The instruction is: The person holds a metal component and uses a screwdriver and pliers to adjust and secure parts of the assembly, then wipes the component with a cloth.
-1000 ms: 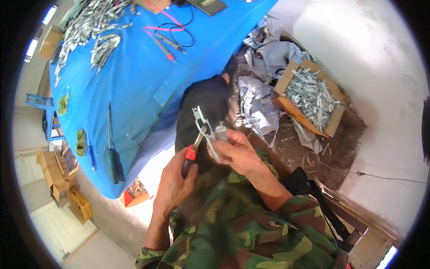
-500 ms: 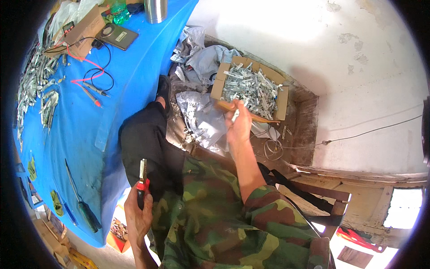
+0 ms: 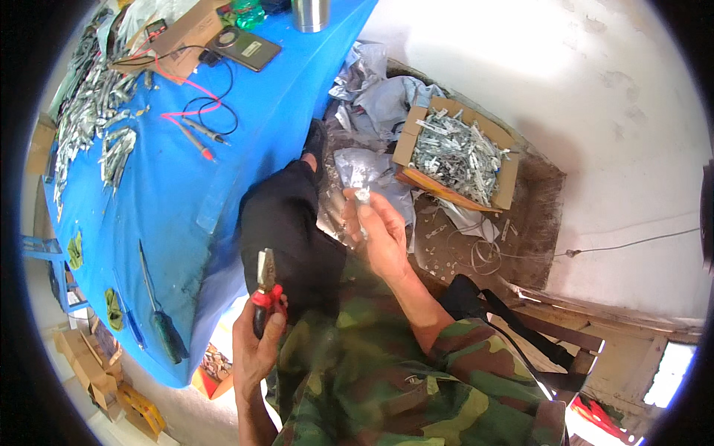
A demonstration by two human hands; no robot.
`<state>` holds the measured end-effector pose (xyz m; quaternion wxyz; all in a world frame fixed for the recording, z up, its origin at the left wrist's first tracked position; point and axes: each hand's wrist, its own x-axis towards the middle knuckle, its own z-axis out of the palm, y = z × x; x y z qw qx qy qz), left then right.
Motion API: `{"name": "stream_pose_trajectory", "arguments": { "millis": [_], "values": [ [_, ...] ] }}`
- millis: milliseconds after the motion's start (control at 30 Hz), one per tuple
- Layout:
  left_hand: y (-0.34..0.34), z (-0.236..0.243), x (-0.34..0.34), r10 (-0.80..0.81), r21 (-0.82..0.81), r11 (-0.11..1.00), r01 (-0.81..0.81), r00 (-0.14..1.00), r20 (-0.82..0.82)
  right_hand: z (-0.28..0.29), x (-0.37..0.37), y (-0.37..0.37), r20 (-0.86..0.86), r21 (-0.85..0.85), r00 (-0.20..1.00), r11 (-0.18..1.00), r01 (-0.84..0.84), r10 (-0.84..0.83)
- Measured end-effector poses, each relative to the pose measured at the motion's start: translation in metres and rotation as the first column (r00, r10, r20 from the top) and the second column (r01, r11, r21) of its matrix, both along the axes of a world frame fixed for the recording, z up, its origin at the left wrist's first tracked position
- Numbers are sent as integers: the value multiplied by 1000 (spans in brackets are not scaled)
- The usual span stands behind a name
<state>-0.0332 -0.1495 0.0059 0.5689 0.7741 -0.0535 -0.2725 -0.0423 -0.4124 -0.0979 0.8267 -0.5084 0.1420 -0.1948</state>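
A pair of pliers (image 3: 265,273) with red and black handles is gripped in my left hand (image 3: 256,338), jaws pointing up over my dark trouser leg. My right hand (image 3: 385,239) is raised to the right of the pliers, pinching a small pale, metallic-looking strip (image 3: 363,196) between thumb and fingers. Pliers and strip are apart. Beyond my right hand, a cardboard box (image 3: 406,138) on the floor holds a heap of similar thin grey-white strips (image 3: 460,152).
On the blue-covered table (image 3: 193,178) at left lie a screwdriver (image 3: 165,327), red and black test probes (image 3: 202,141), a dark flat device (image 3: 249,49) and piled strips (image 3: 93,111). A steel cup (image 3: 310,15) stands at the back. Grey plastic bags (image 3: 387,100) lie beside the box.
My right hand has come back from the box's near edge toward my body, the strip in its fingers. The pliers remain in my left hand. The whole view has shifted.
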Motion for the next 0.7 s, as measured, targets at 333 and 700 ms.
{"name": "stream_pose_trajectory", "arguments": {
  "millis": [333,700],
  "values": [
    [0,-2,5,-165,239,962,129,976,139,35,-8,22,-10,-94,985,981,-172,172],
    [-6,11,5,-182,364,928,77,948,262,35,-8,34,-11,41,957,956,-291,291]
  ]
}}
